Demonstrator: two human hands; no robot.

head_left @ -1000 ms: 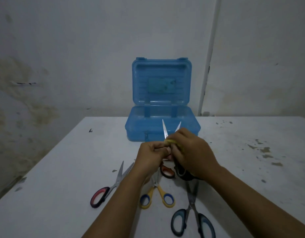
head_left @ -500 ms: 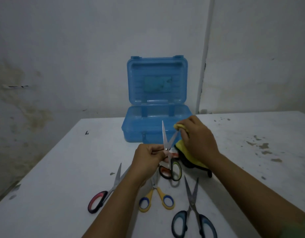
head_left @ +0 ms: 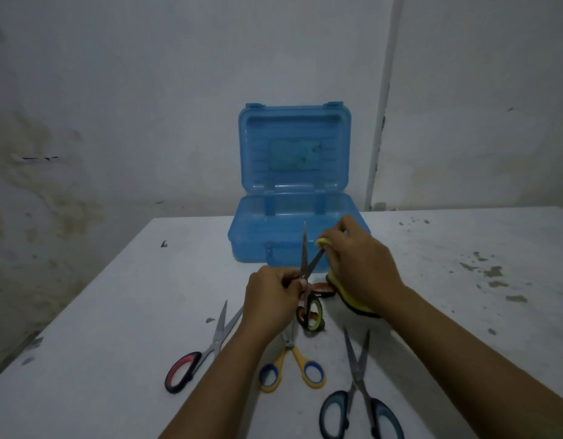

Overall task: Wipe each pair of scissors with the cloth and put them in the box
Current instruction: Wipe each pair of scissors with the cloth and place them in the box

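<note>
place: bare plain room | evidence: stained plaster wall [head_left: 68, 191], scuffed white table [head_left: 115, 312], wall pipe [head_left: 380, 122]

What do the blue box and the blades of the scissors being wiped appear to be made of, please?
The blue box looks like moulded, glossy plastic: it is translucent, with ribs showing in the raised lid. The blades of the held scissors look like bare metal: thin, grey, with a dull sheen. The dim light leaves the finish uncertain.

The box [head_left: 293, 229] is showing translucent blue. The cloth [head_left: 346, 289] is showing yellow with a dark edge. Scissor handles are showing green-black [head_left: 312, 313], pink-black [head_left: 180, 370], yellow-blue [head_left: 293, 372] and blue-black [head_left: 361, 413].
</note>
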